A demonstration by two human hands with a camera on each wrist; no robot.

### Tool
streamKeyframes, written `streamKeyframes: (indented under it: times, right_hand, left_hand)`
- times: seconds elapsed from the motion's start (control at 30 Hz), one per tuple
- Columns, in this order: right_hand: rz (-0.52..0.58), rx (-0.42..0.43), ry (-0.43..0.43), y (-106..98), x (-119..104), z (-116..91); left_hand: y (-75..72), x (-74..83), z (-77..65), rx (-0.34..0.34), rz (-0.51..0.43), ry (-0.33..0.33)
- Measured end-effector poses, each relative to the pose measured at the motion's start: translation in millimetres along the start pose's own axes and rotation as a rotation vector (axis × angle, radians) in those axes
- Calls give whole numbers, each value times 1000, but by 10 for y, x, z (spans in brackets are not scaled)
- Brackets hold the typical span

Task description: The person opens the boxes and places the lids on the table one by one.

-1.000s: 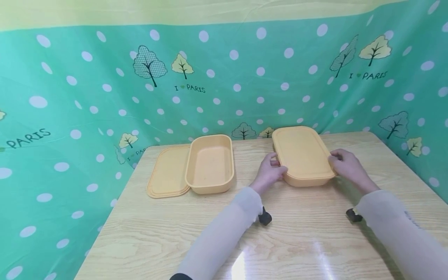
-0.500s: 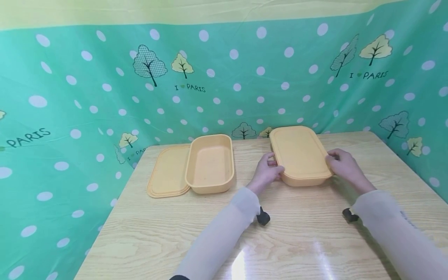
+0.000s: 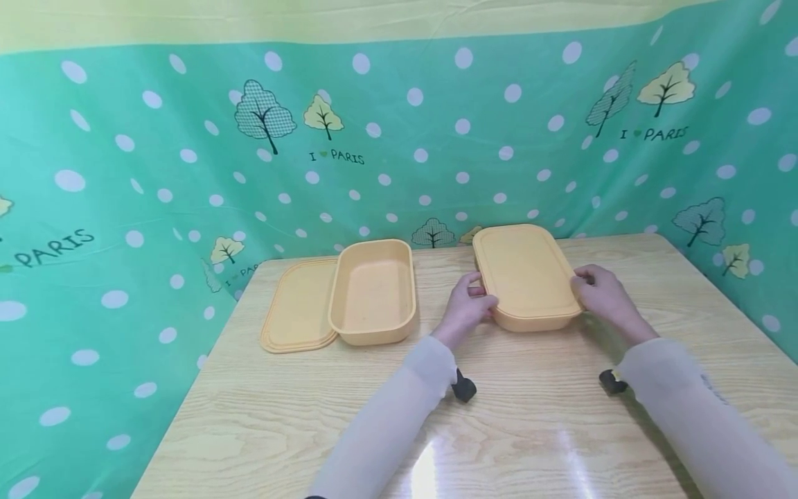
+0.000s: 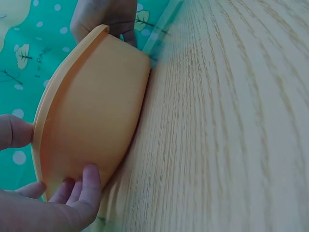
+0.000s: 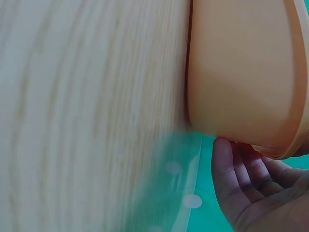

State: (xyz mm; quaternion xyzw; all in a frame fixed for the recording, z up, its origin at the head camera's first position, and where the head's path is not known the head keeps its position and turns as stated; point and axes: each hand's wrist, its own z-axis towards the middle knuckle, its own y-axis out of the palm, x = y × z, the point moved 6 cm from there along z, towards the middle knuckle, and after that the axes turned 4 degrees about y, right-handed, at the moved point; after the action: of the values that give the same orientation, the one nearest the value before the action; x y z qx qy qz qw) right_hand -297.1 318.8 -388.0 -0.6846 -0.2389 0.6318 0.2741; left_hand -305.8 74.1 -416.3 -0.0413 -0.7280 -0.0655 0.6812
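A pale orange food container (image 3: 539,324) stands at the back right of the table, with a flat lid (image 3: 526,270) of the same colour on top. My left hand (image 3: 463,310) holds its left side near the front corner; in the left wrist view, the thumb is at the lid's edge and the fingers touch the wall below. On the opposite side, my right hand (image 3: 603,296) grips the container near its front right corner. The right wrist view shows that hand's fingers (image 5: 224,164) against the end wall, under the rim. What the container holds is hidden.
Left of the held one stands a second orange container (image 3: 377,337), uncovered, with nothing visible inside. A loose lid (image 3: 301,305) lies flat along its left side. A green dotted curtain (image 3: 386,125) hangs behind the wooden table (image 3: 280,423).
Both hands have moved the lidded container slightly to the left across the table. The uncovered container and the loose lid have stayed in place.
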Motion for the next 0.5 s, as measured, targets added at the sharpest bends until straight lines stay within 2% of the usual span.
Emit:
streamKeyframes:
  times: [0.5]
  right_hand:
    - [33,-2,13,78,-65,12]
  left_hand:
    - [-102,-25,-6,1,-82,-6]
